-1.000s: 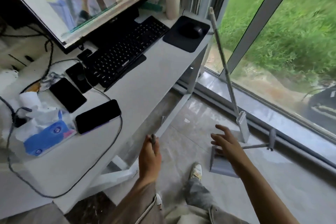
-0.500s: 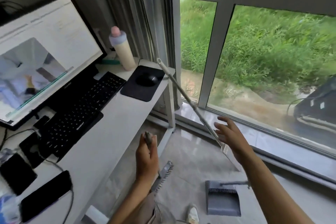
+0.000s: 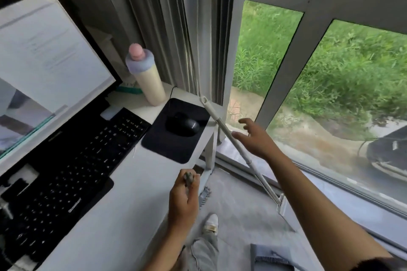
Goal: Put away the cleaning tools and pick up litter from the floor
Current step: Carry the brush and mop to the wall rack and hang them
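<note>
Grey and thin, the top of a broom handle (image 3: 189, 178) is seen poking from the closed left hand (image 3: 184, 201), which is wrapped around it over the desk's near corner. Just beyond that hand, at about one o'clock from it, a strip of broom bristles (image 3: 204, 196) is glimpsed above the floor (image 3: 240, 211). The right hand (image 3: 253, 138) is held open at two o'clock from the left hand, fingers (image 3: 246, 121) spread, its fingertips at or just short of a long pale pole (image 3: 236, 145); whether contact is made cannot be told. This pole is leaned, its upper end lying at the far right corner of the white desk (image 3: 123, 193) and its lower end running down toward five o'clock to a pale upright fitting (image 3: 280, 202) near the window sill. Further toward six o'clock, at the bottom edge of the frame, the grey dustpan (image 3: 272, 256) is seen lying on the floor. A white shoe (image 3: 211, 223) and a grey trouser leg are visible between the two arms. On the desk, at ten o'clock from the right hand, a black mouse (image 3: 182, 124) rests on a black mouse pad (image 3: 174, 138); beyond it stands a cream bottle (image 3: 146, 76) with a pink cap. A black keyboard (image 3: 72, 160) and a lit monitor (image 3: 44, 68) are placed further toward nine o'clock. Grass is seen through the window (image 3: 330, 94).
</note>
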